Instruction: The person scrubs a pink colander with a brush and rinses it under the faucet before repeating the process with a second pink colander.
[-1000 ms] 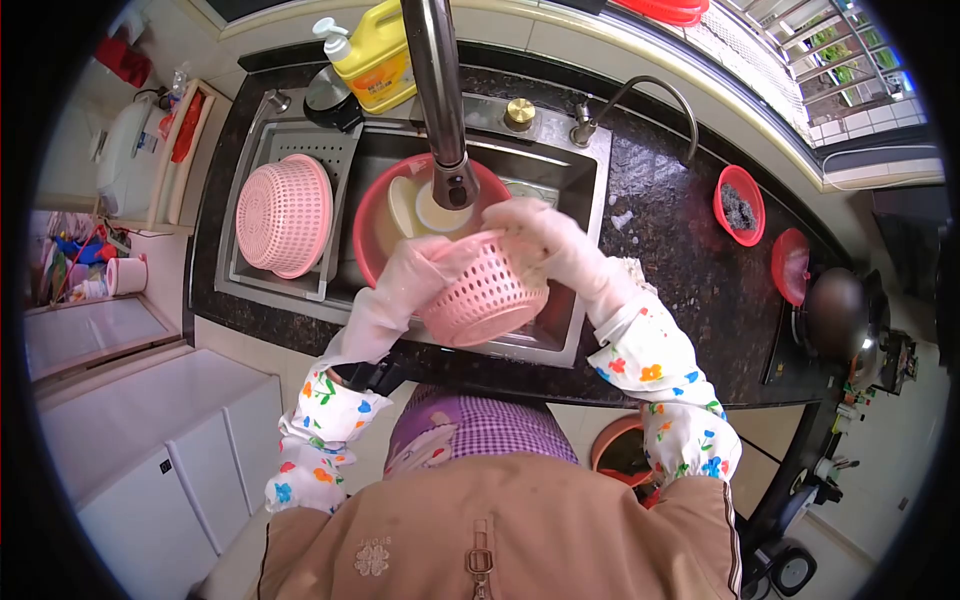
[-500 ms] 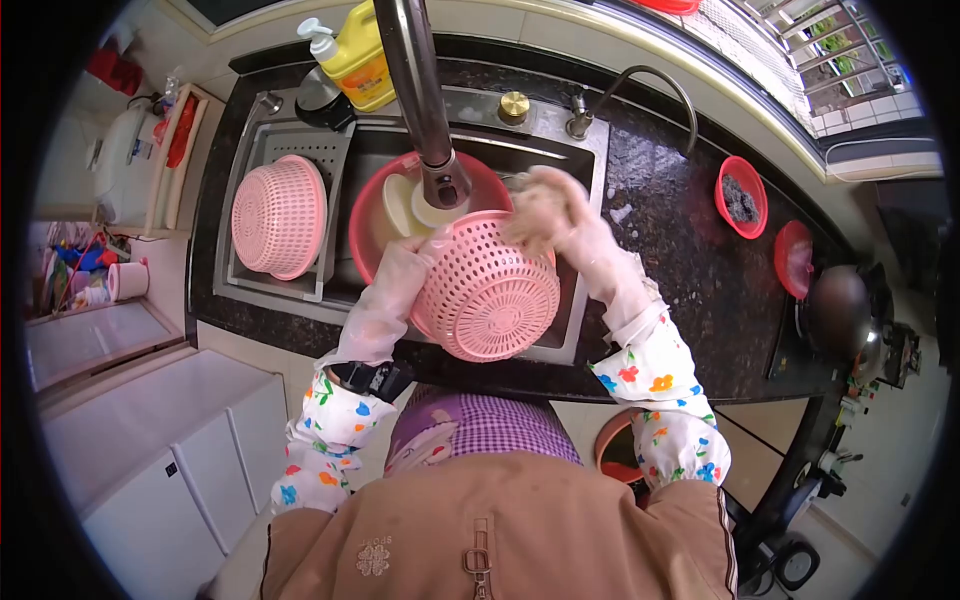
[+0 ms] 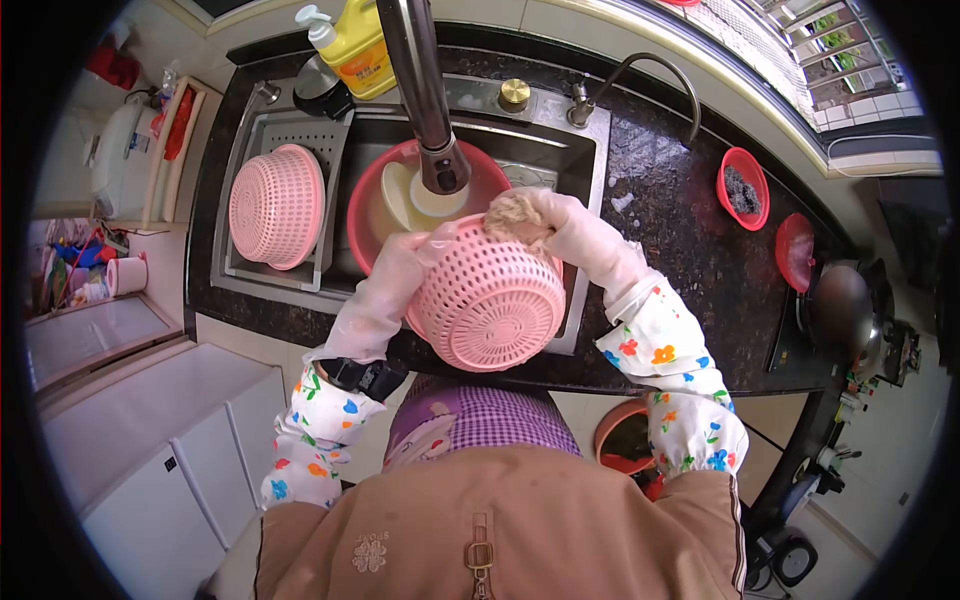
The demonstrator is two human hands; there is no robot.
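While our left hand [image 3: 400, 268] grips its rim, the pink basket [image 3: 490, 305] tilts just right of that hand, its base and rim-to-base axis toward us; our right hand [image 3: 572, 228] presses a beige cloth [image 3: 518, 216] against it.

Dark speckled stone counter [image 3: 680, 330] runs across the kitchen, wet and shiny in patches. Pale wall tiles [image 3: 490, 20] behind it. Window [image 3: 745, 45] upper right, dark frame [image 3: 870, 140] along its lower side; metal bars [image 3: 850, 72], some greenery [image 3: 832, 38] and white outside tiles [image 3: 870, 108] visible through it. Daylight comes in there, brightest at the glass, glossy on the counter near it. Lower left: white cabinet [image 3: 185, 485], flat doors, plain pale top. Light tiled floor [image 3: 245, 338] between cabinet and counter. Upper left: light wooden rack [image 3: 193, 150] by the wall. Below it, colourful clutter [image 3: 85, 250], too small to identify. Far right edge dim.
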